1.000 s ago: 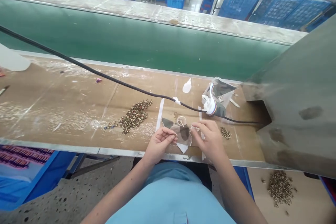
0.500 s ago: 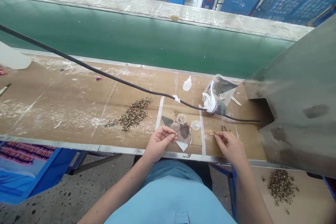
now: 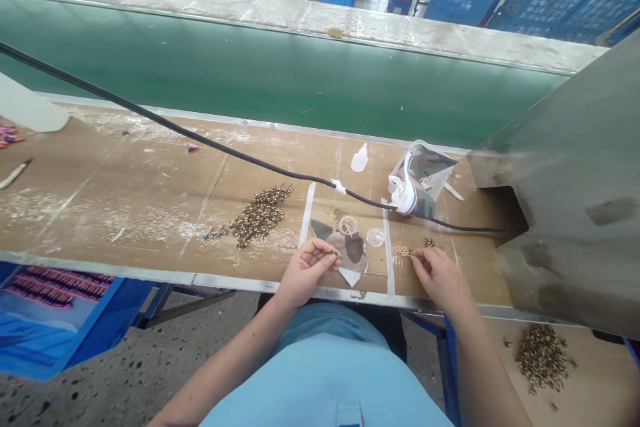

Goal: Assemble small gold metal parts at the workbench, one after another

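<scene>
My left hand (image 3: 311, 268) pinches a small brownish piece above the left part of a camouflage cloth scrap (image 3: 354, 252). On the table by the right tape strip, my right hand (image 3: 436, 271) has thumb and forefinger together at the edge of a little group of pale beads (image 3: 401, 251); anything between the fingertips is too small to make out. A few dark metallic pieces (image 3: 430, 242) lie just behind that hand. Two small clear dishes stand near the cloth, one (image 3: 348, 225) with thin sticks in it, the other (image 3: 375, 237) further right. A heap of small metallic pieces (image 3: 259, 215) lies left.
A black cable (image 3: 270, 167) crosses over the table. Behind the dishes are a white bottle (image 3: 359, 158) and a camouflage bag (image 3: 423, 173). A metal housing (image 3: 585, 193) stands at the right, with another heap of pieces (image 3: 543, 357) below it.
The view has shifted slightly, moving the scene a little to the right. Both hands keep nearly the same places and pinched poses.
</scene>
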Motion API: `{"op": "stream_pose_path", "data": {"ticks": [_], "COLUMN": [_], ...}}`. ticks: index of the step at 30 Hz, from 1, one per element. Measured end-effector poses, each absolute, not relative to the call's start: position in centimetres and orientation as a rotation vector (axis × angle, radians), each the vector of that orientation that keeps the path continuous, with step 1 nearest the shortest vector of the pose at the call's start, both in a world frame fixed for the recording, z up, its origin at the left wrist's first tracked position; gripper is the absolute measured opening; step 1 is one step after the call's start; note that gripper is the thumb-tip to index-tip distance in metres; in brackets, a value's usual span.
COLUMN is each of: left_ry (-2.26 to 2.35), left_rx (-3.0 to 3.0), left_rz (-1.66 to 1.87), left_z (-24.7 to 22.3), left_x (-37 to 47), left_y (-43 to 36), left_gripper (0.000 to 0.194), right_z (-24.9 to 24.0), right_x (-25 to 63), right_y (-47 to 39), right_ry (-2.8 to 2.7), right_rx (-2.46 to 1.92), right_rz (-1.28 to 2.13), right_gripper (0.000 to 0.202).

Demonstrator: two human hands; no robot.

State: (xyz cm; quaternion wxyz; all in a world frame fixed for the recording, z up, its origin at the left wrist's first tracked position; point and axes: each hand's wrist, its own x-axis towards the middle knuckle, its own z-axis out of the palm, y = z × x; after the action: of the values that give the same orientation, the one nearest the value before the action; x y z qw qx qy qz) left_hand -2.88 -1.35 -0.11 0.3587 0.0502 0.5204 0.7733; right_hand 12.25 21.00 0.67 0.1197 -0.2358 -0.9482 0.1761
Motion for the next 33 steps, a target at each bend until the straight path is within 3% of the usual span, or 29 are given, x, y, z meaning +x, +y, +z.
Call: {"op": "stream_pose_path", "data": {"ticks": [9,20,33], "left_ry": [1.269,1.098,1.077], "left_rx": [0.079,-0.017,-0.008], "left_rz": [1.97,1.982,2.068], "left_z": [0.8,0.9,0.4], "left_x": [-2.3,-1.1,-0.8], "left_y": [-0.8,0.1,0.2], "left_gripper": [0.029,0.037,0.034], "right_z": [0.9,1.6,0.1], "right_x": [12.6,8.2,7.8], "right_y": [21.1,13.3,12.4], "right_ry": [-2.724,-2.486,-2.439], "right_rx": [-0.567,-0.251,-0.155], "right_rz": [0.512,0.779,0.614], "right_gripper": [0.041,0.015,0.009]}}
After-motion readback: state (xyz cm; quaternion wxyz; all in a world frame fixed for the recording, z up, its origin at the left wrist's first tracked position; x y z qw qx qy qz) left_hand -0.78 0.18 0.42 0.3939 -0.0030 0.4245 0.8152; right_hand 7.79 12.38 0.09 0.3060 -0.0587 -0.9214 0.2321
